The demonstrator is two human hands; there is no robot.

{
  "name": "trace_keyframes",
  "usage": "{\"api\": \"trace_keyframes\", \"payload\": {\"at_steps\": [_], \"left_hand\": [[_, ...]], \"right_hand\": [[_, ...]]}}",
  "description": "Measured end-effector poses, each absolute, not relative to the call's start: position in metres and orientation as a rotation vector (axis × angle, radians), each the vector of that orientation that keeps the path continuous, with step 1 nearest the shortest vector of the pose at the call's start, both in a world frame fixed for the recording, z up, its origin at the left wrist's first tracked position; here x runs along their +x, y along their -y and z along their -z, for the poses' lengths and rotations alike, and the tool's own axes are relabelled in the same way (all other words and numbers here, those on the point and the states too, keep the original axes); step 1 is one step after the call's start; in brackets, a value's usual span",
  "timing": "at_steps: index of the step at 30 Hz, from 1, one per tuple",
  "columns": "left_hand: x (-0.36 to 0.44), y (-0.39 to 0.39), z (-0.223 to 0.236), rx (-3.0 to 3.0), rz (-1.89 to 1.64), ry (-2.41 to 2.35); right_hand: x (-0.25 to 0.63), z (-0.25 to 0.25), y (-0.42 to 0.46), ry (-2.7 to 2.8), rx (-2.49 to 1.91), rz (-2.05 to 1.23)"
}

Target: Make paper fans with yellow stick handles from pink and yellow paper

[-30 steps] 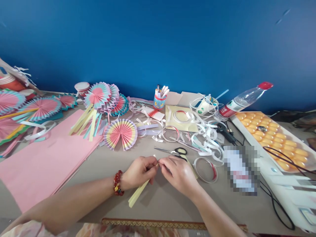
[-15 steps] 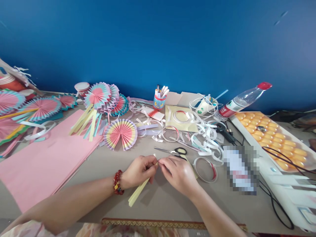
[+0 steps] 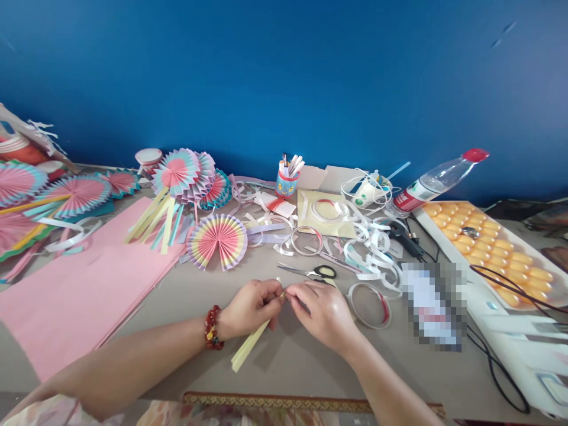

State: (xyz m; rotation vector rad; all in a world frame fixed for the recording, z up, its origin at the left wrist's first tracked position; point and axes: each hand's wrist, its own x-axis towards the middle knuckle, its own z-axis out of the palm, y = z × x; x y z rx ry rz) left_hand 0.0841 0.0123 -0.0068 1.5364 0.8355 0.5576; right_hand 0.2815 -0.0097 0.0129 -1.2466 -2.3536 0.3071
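My left hand (image 3: 251,307), with a red bead bracelet at the wrist, is closed around a bundle of pale yellow paper strips (image 3: 248,346) that slants down toward me. My right hand (image 3: 323,313) pinches the top end of the same strips, fingertips meeting those of the left hand. Both hands rest low over the beige table (image 3: 293,361). Scissors (image 3: 310,271) lie just beyond the hands, and a roll of tape (image 3: 369,305) sits right of my right hand.
Pleated paper fans (image 3: 217,239) and pink paper sheets (image 3: 80,290) fill the left. White paper curls (image 3: 373,236), a pen cup (image 3: 286,180), a water bottle (image 3: 435,180), an orange tray (image 3: 492,245) and black cables (image 3: 497,367) lie at the right. A blue wall stands behind.
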Motion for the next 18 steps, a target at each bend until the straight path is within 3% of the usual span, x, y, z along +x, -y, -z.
{"api": "trace_keyframes", "payload": {"at_steps": [8, 18], "left_hand": [[0.083, -0.013, 0.008, 1.496, -0.562, -0.802], [0.085, -0.014, 0.004, 1.435, -0.572, -0.842]], "right_hand": [[0.277, -0.014, 0.011, 2.317, -1.251, -0.148], [0.288, -0.019, 0.003, 2.088, -1.332, -0.401]]}}
